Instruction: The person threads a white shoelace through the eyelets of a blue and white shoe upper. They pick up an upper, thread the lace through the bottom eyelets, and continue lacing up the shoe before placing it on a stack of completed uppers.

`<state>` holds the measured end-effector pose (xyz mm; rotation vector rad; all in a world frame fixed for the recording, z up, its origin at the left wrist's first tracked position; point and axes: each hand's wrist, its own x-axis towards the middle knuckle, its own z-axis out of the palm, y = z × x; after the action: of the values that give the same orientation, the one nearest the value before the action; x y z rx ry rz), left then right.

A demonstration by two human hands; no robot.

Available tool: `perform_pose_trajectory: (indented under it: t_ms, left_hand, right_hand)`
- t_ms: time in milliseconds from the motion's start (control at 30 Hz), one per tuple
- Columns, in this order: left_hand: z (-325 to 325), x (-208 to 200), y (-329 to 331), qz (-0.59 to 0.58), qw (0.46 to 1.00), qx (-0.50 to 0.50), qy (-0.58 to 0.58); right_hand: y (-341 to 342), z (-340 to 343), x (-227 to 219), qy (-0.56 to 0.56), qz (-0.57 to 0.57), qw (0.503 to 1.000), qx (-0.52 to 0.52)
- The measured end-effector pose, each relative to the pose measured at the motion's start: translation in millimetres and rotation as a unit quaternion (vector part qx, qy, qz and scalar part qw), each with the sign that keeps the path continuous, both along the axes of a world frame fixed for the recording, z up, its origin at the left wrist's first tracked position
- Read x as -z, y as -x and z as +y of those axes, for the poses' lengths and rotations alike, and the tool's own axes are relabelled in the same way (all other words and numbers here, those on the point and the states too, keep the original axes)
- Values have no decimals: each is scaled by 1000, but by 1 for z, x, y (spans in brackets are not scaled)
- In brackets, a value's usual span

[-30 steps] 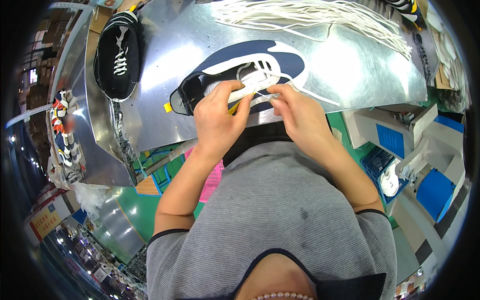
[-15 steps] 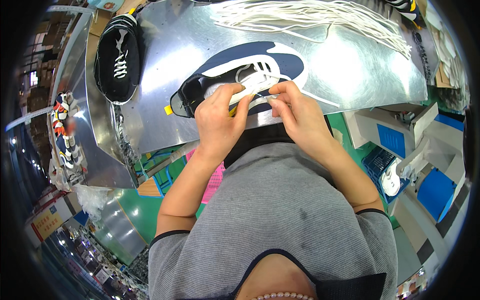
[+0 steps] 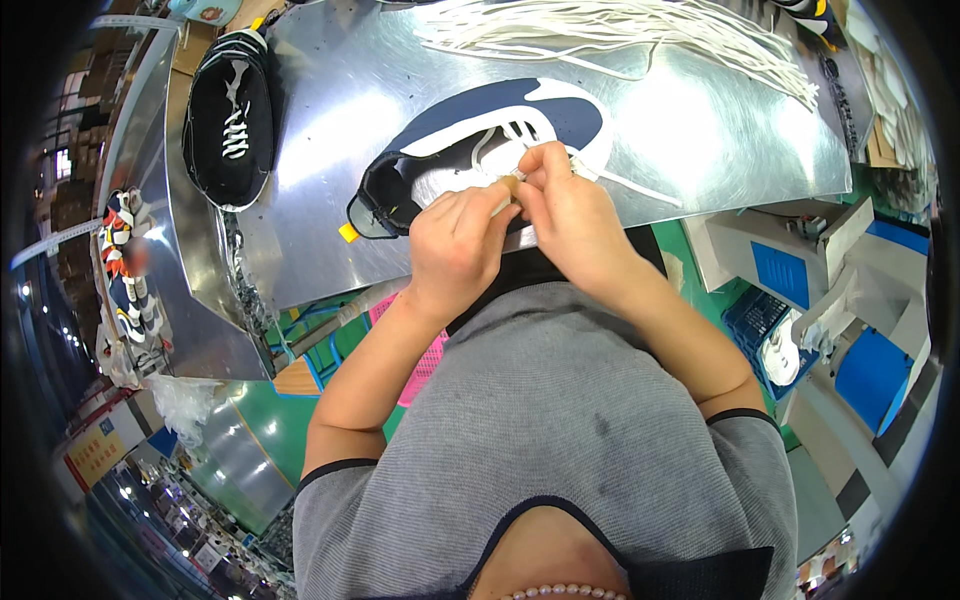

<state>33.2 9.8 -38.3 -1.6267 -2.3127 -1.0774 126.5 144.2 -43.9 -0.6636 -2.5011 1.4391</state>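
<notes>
A navy and white sneaker [image 3: 455, 122] lies on its side on the metal table, its toe to the right and its dark heel opening to the left. A white shoelace [image 3: 640, 188] is partly threaded through it, with one loose end trailing right. At the near eyelet edge, my left hand [image 3: 455, 245] is closed in a pinch on the sneaker. My right hand [image 3: 575, 215] meets it fingertip to fingertip, pinching the shoelace. The fingers cover the lace tip and the eyelets there.
Several loose white laces [image 3: 610, 35] lie in a bundle along the table's far side. A black shoe with white lacing [image 3: 232, 130] stands at the left. To the right below table height are a blue crate [image 3: 750, 325] and grey-and-blue boxes [image 3: 780, 278].
My right hand has moved left and its fingertips now meet those of my left hand. My left hand has shifted slightly right. The lace tip seen between them is now covered.
</notes>
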Motion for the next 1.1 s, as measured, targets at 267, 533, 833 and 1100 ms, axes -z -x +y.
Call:
perform_pose_trajectory:
  t_ms: [267, 533, 833, 1100]
  left_hand:
    - [-10, 6, 2, 21, 999, 17, -37]
    - [-20, 3, 6, 18, 998, 51, -19]
    - [-22, -14, 6, -78, 995, 58, 34]
    - [3, -26, 10, -414, 899, -142, 21]
  right_hand:
    - [-1, 41, -46, -38, 87, 990, -102]
    - [22, 41, -29, -65, 13, 971, -228]
    - [41, 71, -52, 288, 184, 935, -97]
    - [41, 40, -16, 269, 56, 957, -94]
